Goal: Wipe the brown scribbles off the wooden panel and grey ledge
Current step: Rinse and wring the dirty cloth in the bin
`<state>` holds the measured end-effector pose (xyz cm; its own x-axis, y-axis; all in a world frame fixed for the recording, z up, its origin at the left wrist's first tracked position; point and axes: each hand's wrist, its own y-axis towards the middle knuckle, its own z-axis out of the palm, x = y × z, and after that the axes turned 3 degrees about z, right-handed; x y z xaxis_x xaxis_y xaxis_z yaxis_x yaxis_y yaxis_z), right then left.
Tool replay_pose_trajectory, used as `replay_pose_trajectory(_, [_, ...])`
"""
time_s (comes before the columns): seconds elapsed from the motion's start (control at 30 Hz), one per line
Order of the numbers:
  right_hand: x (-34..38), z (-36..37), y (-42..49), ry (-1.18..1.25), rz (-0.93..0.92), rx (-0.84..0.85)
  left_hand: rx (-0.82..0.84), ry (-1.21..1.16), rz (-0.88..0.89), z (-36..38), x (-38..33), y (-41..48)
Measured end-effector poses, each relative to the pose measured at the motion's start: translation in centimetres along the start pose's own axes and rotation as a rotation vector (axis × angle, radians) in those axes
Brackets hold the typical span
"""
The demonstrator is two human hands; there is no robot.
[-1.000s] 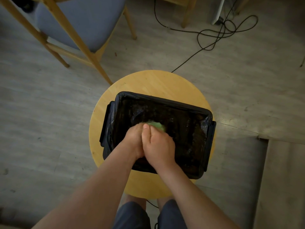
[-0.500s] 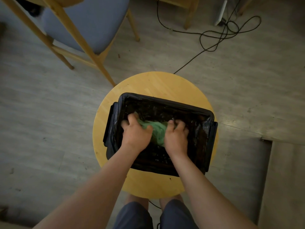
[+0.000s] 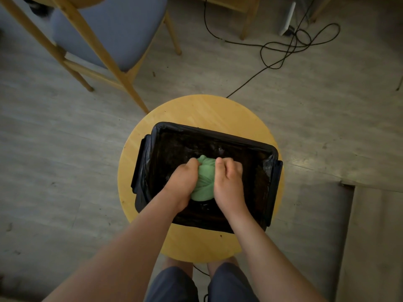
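A bunched green cloth (image 3: 204, 182) sits squeezed between my two hands inside a black tub lined with a black bag (image 3: 268, 162). My left hand (image 3: 182, 182) grips the cloth's left side, and my right hand (image 3: 229, 182) grips its right side. The tub rests on a round wooden stool (image 3: 207, 110) in front of my knees. A grey ledge (image 3: 375, 225) shows at the lower right. No wooden panel or brown scribbles can be made out in this view.
A wooden chair with a blue-grey seat (image 3: 113, 29) stands at the upper left, its legs reaching close to the stool. Black cables (image 3: 294, 44) loop over the grey floor at the upper right, near a white device (image 3: 287, 18).
One second ago my hands were pressed together over the cloth. They spread apart with it, and now squeeze it into a tighter bundle nearer the tub's middle.
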<state>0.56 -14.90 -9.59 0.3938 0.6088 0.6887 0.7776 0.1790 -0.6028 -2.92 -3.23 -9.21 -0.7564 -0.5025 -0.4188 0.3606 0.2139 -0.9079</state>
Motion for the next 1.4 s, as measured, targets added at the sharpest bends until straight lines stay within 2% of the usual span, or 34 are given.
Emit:
replay_pose_trajectory(0.1, [-0.2, -0.8, 0.3, 0.086, 0.070, 0.026, 0.039, -0.129, -0.072, 0.1, -0.5, -0.1])
replay_pose_trajectory(0.23, [0.2, -1.0, -0.4, 0.299, 0.172, 0.229, 0.170, -0.260, -0.157, 0.2, -1.0, -0.4])
replay_pose_trajectory(0.27, [0.3, -0.8, -0.5, 0.286, 0.170, 0.211, 0.159, -0.284, -0.164, 0.3, -1.0, -0.4])
replay_pose_trajectory(0.37, [0.7, 0.2, -0.8, 0.152, 0.115, 0.023, 0.074, -0.296, -0.134, 0.2, -1.1, -0.2])
replay_pose_trajectory(0.47, [0.9, 0.3, -0.8, 0.025, -0.075, -0.058, 0.095, -0.225, -0.165, -0.1, -0.9, 0.0])
replay_pose_trajectory(0.6, [1.1, -0.6, -0.3, -0.254, -0.501, 0.013, 0.253, -0.173, -0.243, -1.5, -1.3, -0.1])
replay_pose_trajectory(0.7, [1.3, -0.7, 0.0, -0.324, -0.633, 0.063, 0.335, -0.152, -0.213, -1.8, -1.5, -0.2])
replay_pose_trajectory(0.77, [2.0, -0.6, -0.1, -0.228, -0.522, 0.068, 0.319, -0.104, -0.153, -1.5, -1.6, -0.3])
replay_pose_trajectory(0.83, [2.8, -0.6, 0.1, -0.104, -0.254, 0.063, 0.231, -0.038, -0.063, -1.0, -1.3, -0.1])
replay_pose_trajectory(0.93, [3.5, -0.7, 1.0, -0.061, 0.042, 0.093, 0.116, 0.236, 0.097, -0.5, -0.6, 0.7])
replay_pose_trajectory(1.1, [3.8, 0.0, 2.6, -0.046, 0.203, 0.132, -0.109, 0.705, 0.431, -0.4, -0.6, 0.9])
replay_pose_trajectory(1.2, [3.5, 0.5, 3.4, -0.003, 0.334, 0.190, -0.207, 0.810, 0.630, -0.1, -0.2, 0.8])
replay_pose_trajectory(1.3, [3.8, 0.5, 3.8, 0.035, 0.453, 0.274, -0.292, 1.041, 0.773, 0.1, 0.8, 1.7])
replay_pose_trajectory(1.4, [4.0, 0.2, 3.9, 0.019, 0.552, 0.340, -0.380, 1.181, 1.081, 0.2, 1.5, 2.1])
